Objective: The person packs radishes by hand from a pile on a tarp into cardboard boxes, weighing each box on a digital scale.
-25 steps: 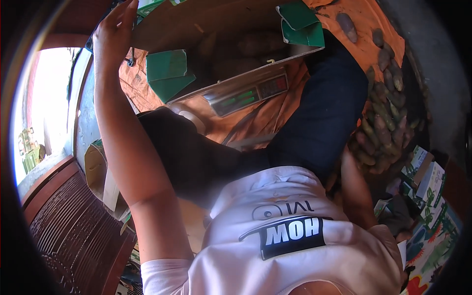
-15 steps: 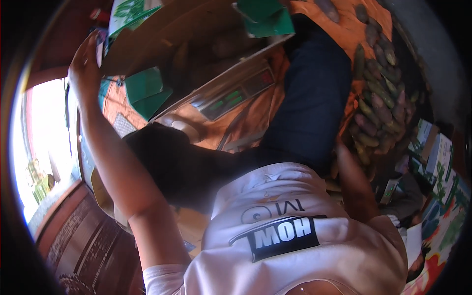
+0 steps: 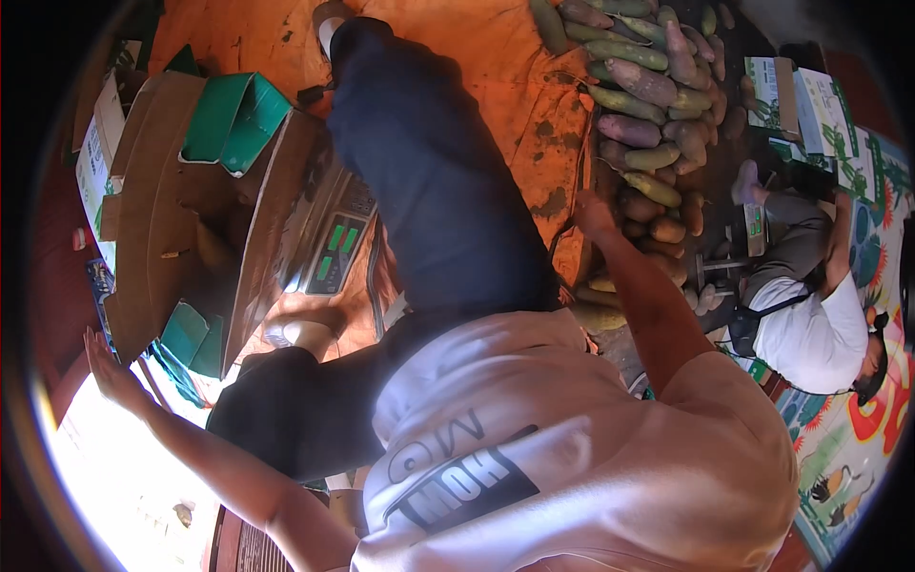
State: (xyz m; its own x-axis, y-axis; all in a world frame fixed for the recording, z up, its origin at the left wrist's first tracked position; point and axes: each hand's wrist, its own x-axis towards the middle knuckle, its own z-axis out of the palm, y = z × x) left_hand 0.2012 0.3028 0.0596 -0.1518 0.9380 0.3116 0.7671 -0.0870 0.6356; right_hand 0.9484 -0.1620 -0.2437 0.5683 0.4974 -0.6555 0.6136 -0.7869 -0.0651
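My left hand [image 3: 112, 372] is stretched out with its fingers extended, beside the near left corner of an open cardboard box [image 3: 152, 229] with green flaps. Nothing shows in that hand. The box stands at a digital scale [image 3: 334, 253] whose green displays are lit; its inside is mostly in shadow. At the end of my reaching right arm, my right hand [image 3: 596, 215] is closed at the edge of the orange sheet [image 3: 534, 105], left of a heap of long green and purplish root vegetables [image 3: 658, 105]. What its curled fingers hold, if anything, is hidden.
My dark-trousered leg [image 3: 429, 162] crosses the sheet between box and heap. A co-worker [image 3: 810, 324] in a white shirt sits at the right, by another scale [image 3: 755, 229]. White and green cartons [image 3: 824, 110] stand behind them. A dark cord lies near the first scale.
My view has swung to the right, so box and scale appear farther left and the heap shows more fully. My right hand, mostly hidden before, now shows beside the vegetables.
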